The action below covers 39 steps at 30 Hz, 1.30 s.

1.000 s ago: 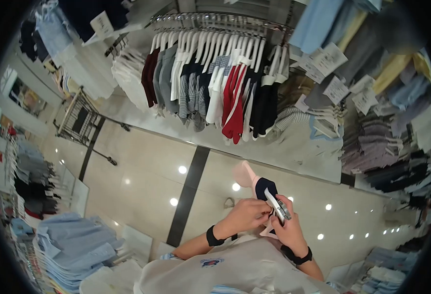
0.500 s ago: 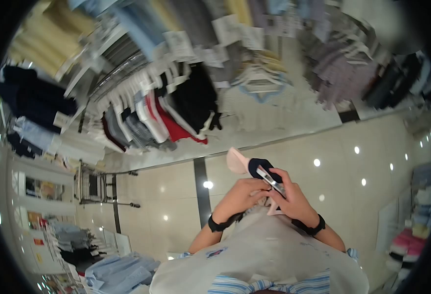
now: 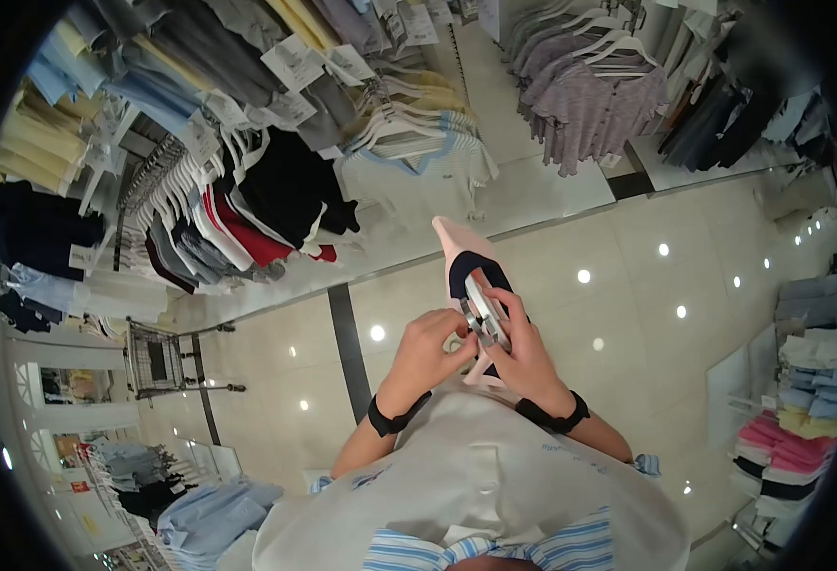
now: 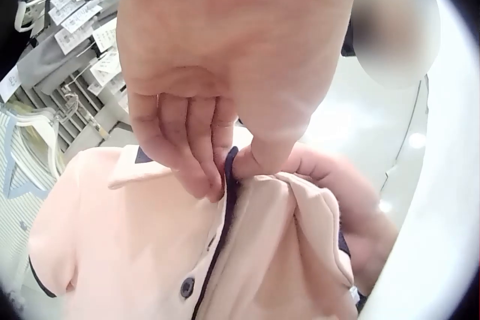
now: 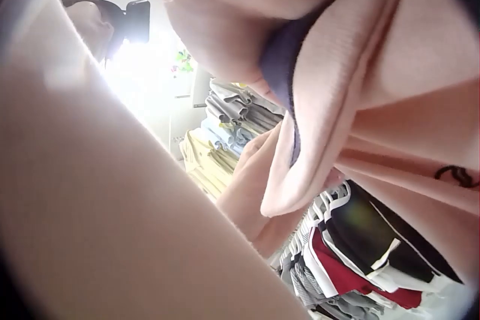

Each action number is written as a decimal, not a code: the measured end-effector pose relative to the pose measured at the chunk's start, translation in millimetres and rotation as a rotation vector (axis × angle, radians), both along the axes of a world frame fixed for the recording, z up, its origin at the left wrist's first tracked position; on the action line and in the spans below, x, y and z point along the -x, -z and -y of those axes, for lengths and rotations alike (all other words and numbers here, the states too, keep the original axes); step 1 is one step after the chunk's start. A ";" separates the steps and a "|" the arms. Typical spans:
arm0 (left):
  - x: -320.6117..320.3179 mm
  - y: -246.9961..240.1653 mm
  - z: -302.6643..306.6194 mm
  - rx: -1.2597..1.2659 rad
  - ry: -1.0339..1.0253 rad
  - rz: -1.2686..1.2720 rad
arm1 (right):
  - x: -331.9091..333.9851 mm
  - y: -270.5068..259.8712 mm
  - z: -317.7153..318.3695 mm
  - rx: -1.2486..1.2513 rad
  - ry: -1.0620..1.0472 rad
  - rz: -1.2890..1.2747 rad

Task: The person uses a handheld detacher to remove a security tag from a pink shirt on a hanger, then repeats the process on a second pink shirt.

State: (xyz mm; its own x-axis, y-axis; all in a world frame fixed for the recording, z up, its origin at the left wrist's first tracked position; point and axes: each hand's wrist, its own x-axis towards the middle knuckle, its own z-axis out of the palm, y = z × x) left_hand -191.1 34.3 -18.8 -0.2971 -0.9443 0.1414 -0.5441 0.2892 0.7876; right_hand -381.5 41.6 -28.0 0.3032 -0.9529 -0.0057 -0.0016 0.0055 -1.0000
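Note:
A pale pink polo shirt (image 4: 150,222) with navy trim and a dark-buttoned placket hangs in front of the chest. My left hand (image 4: 240,42) pinches the navy-edged top of the placket between thumb and fingers, just below the collar. From the other side, my right hand (image 3: 525,354) grips the shirt at the collar and shoulder; part of it is hidden behind the cloth in the left wrist view. A white-and-silver piece (image 3: 483,314) shows between the two hands at the neck; I cannot tell what it is. Collar cloth (image 5: 322,117) fills much of the right wrist view.
Ahead stands a low white display platform (image 3: 533,211) under racks of hanging clothes, including lilac tops (image 3: 590,109). A shopping cart (image 3: 159,360) is at left. Blue shirts (image 3: 214,519) hang at lower left, and folded garments (image 3: 809,362) are stacked at right.
The head view has swung to the right, so the racks sit further left. Both hands stay on the polo shirt, which now shows more of its length beyond them.

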 end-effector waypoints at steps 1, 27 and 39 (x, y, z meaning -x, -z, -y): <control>0.2 0.2 -0.8 0.048 -0.014 0.037 | -1.4 -1.6 0.6 -0.041 -0.009 -0.007; -267.5 28.8 -18.0 0.190 -0.383 -0.362 | -288.5 -10.8 33.6 0.052 -0.245 -0.242; -339.7 32.1 -13.9 0.422 -0.412 -0.474 | -372.5 -21.7 31.4 0.079 -0.067 -0.218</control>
